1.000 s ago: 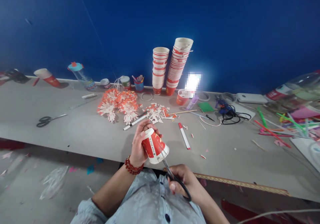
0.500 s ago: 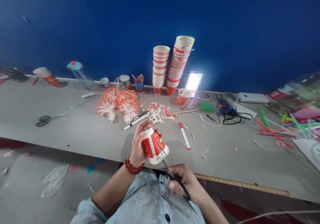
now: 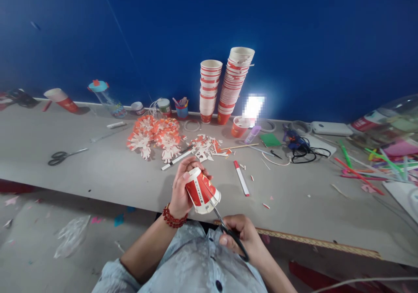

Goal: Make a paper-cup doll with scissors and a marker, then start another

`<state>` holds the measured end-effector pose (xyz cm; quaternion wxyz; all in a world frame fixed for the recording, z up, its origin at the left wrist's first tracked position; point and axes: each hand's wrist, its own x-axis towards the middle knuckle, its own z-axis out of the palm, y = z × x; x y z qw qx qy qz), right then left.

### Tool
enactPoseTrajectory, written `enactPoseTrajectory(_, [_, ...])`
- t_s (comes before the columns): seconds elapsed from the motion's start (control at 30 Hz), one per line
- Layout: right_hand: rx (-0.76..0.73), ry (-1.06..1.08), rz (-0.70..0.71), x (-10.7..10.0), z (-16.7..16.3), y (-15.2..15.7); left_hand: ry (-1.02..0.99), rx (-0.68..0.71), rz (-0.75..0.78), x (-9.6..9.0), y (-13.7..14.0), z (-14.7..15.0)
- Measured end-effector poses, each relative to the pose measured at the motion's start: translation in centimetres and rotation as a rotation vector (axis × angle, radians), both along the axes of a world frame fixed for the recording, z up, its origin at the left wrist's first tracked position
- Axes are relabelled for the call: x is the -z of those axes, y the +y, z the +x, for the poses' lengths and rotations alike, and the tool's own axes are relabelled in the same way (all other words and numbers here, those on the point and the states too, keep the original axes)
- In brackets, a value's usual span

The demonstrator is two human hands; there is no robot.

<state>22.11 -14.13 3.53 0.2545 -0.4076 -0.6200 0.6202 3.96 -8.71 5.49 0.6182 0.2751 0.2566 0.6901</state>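
Observation:
My left hand (image 3: 182, 188) is wrapped round a red and white paper cup (image 3: 198, 191), tilted with its rim toward my right hand. A pair of scissors (image 3: 231, 234) with black handles is gripped in my right hand (image 3: 241, 231). Its blades reach over the rim and lie along the cup's side, so the cup is between both hands above the table's front edge. Beyond the cup, a heap of red and white paper scraps (image 3: 204, 147) lies beside several cut-out paper figures (image 3: 170, 143) with orange fringes.
Two tall stacks of paper cups (image 3: 210, 90) stand against the blue wall. A red-capped marker (image 3: 241, 178) lies right of my hands, and a second pair of scissors (image 3: 63, 156) lies far left. Black cord (image 3: 303, 149) and bright coloured sticks (image 3: 379, 166) spread at the right.
Almost nothing differs. The scissors and right hand have shifted very slightly against the cup, while the left hand keeps its hold.

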Motion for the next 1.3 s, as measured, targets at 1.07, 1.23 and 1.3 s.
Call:
enactPoseTrajectory(1.07, [0.056,-0.026,-0.001,0.23,-0.45,-0.22,0.031,0.061,0.012,0.13,-0.73,0.57])
enactPoseTrajectory(1.23, [0.025,-0.024,0.001,0.03,-0.49,-0.07,0.041,0.076,0.021,0.05,-0.83,0.61])
enactPoseTrajectory(1.3, [0.009,-0.019,-0.001,-0.1,-0.54,0.02,0.057,0.092,0.012,0.03,-0.95,0.71])
